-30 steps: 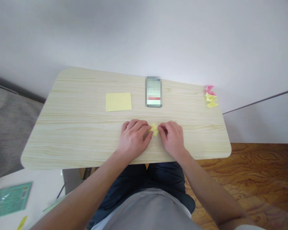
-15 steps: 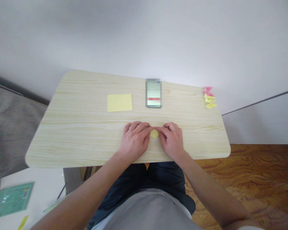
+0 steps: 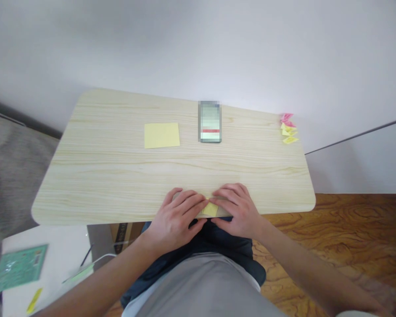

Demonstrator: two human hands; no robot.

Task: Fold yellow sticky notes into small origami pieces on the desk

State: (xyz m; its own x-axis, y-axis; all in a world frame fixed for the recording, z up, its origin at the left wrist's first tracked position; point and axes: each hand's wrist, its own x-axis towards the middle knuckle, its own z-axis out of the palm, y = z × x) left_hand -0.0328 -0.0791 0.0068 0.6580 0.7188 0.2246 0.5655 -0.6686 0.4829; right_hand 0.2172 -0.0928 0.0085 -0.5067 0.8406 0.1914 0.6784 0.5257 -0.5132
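A small folded piece of yellow paper (image 3: 210, 209) lies at the table's front edge, between my two hands. My left hand (image 3: 180, 215) has its fingertips on the paper's left upper side, with the thumb lower down, near the edge. From the other side, my right hand (image 3: 240, 210) presses its index fingertip on the top of the paper, its thumb just below the table edge. The fingertips of both hands almost meet over the paper. Part of the paper is hidden under the fingers.
A flat yellow sheet (image 3: 162, 135) and a phone (image 3: 210, 122) with a blurred screen lie farther back on the wooden table (image 3: 102, 176). Near the right edge stand a pink folded paper piece (image 3: 287, 119) and yellow ones (image 3: 289, 133). A green packet (image 3: 20, 269) rests on a lower white surface.
Both hands have drawn the small yellow paper toward me, from farther in on the table to its front edge. My thumbs have moved down, apart from the index fingers. The view has shifted slightly.
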